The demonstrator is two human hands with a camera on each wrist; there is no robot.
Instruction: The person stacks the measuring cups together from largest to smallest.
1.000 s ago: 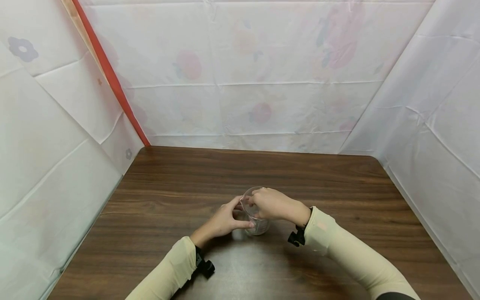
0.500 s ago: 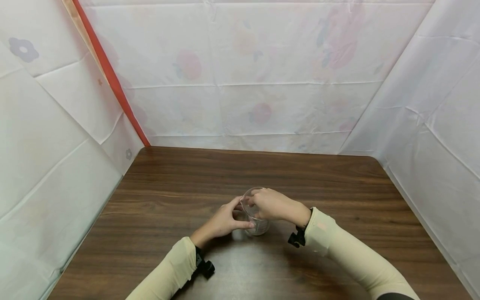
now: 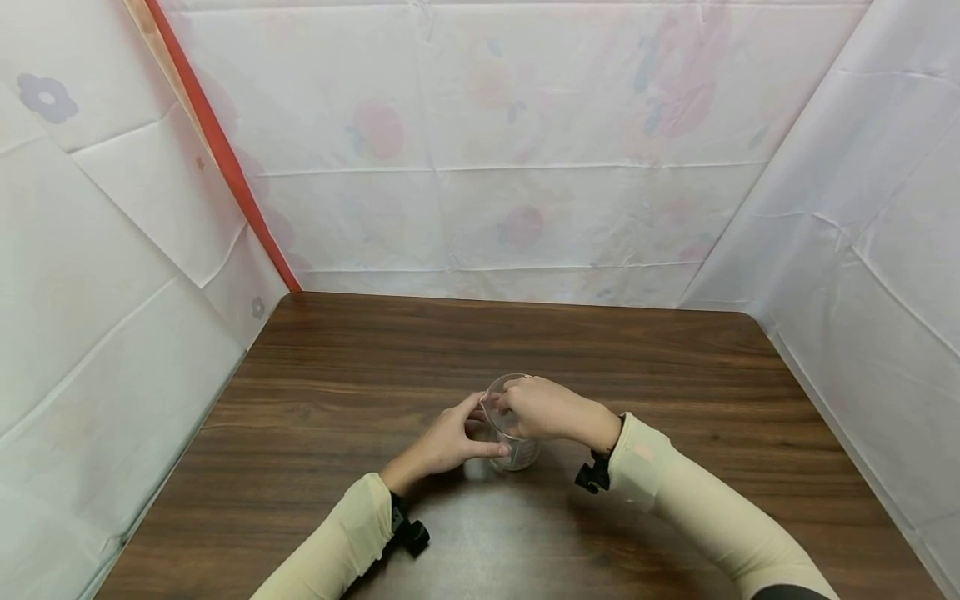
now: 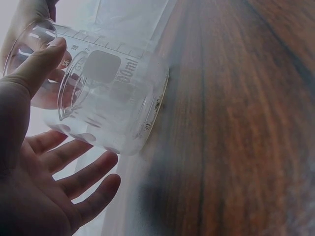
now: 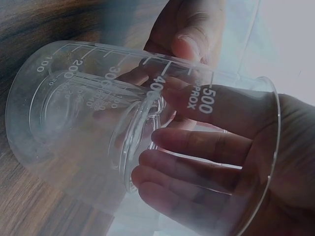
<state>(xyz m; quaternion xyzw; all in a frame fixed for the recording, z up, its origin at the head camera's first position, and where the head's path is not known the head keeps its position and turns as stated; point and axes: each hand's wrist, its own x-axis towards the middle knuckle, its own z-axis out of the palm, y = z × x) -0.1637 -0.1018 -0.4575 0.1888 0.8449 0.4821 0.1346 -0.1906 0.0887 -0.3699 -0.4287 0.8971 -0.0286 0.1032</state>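
A large clear glass beaker (image 3: 519,455) stands on the table, its graduations reading up to 500 in the right wrist view. Nested inside it is a smaller glass beaker (image 5: 129,150), also with printed marks. My left hand (image 3: 446,440) holds the large beaker from the left, thumb on the near side and fingers round the far side. Reaching down through the mouth, my right hand (image 3: 551,408) has its thumb and fingers at the smaller beaker's rim and pinches it. In the left wrist view the left thumb (image 4: 42,64) lies against the large beaker's wall.
The dark wood table (image 3: 337,358) runs back to a white printed curtain (image 3: 465,217), with more white sheeting along both sides. A red strip (image 3: 225,158) descends at the back left corner. Black cameras (image 3: 414,537) are strapped at both wrists.
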